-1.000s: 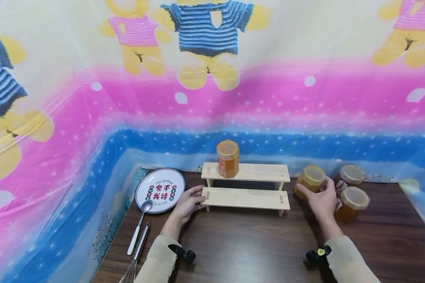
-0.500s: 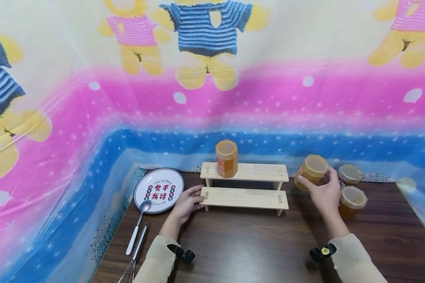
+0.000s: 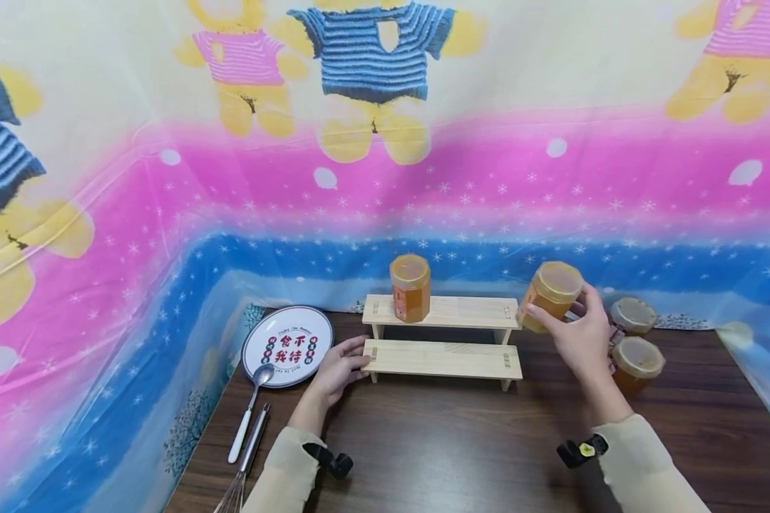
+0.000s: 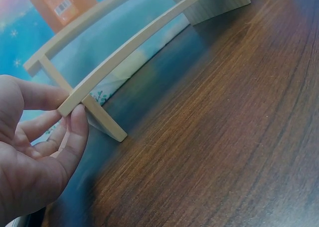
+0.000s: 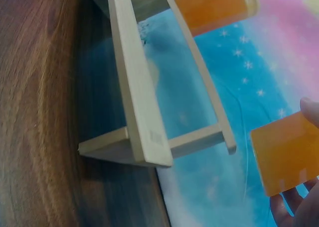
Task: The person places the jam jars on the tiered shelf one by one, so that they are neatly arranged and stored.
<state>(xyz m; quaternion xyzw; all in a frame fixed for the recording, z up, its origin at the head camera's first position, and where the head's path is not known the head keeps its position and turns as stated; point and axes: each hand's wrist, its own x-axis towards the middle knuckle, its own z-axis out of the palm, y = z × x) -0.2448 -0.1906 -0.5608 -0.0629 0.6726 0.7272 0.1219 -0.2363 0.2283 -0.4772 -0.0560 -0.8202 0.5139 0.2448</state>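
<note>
My left hand (image 3: 338, 367) pinches the left end of the lower board of a two-tier wooden rack (image 3: 445, 358); in the left wrist view the thumb and a finger lie on either side of the board's end (image 4: 75, 101). My right hand (image 3: 580, 331) grips a honey jar (image 3: 548, 293), raised and slightly tilted at the right end of the upper board. That jar's orange body (image 5: 286, 155) shows at the right edge of the right wrist view, fingers around it. Another honey jar (image 3: 412, 288) stands upright on the upper board, left of its middle.
Two more jars, one behind (image 3: 633, 315) and one in front (image 3: 638, 365), stand on the table right of my right hand. A white plate (image 3: 286, 345), a spoon (image 3: 242, 434) and a whisk (image 3: 252, 449) lie at the left. A printed cloth (image 3: 488, 178) hangs behind.
My right hand has lifted the honey jar off the table and carried it up and left to the rack's right end. The left hand stays at the lower board.
</note>
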